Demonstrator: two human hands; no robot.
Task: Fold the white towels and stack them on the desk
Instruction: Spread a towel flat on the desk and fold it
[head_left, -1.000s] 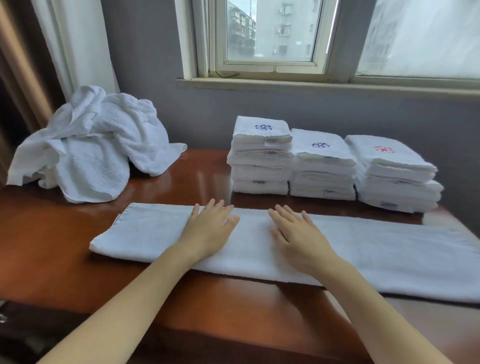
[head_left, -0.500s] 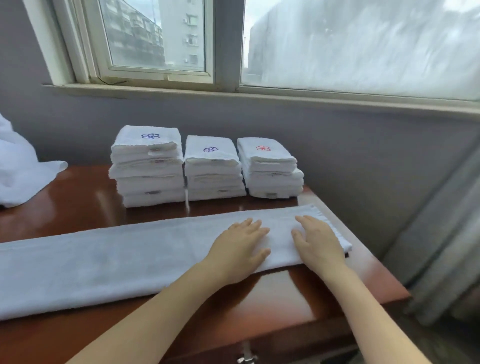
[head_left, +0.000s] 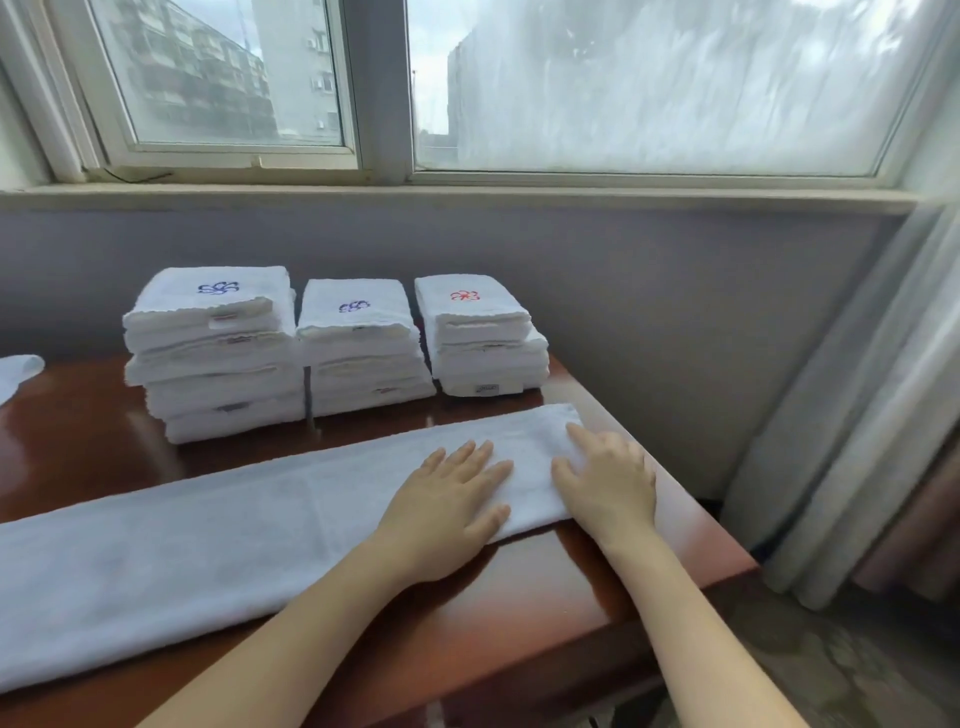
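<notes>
The left hand (head_left: 447, 499) lies palm-down with straight fingers on the long white towel strip (head_left: 208, 530), gripping nothing. The right hand (head_left: 608, 483), just beside it at its 3 o'clock, also rests flat and open on the strip's end. The strip lies flat across the wooden desk (head_left: 519, 597), running from the hands toward 8 o'clock. At the hands' 11 o'clock, three stacks of folded white towels (head_left: 358, 343) stand side by side near the wall. A loose towel corner (head_left: 15, 369) shows at 9 o'clock, and a curtain (head_left: 857, 415) hangs at 3 o'clock.
</notes>
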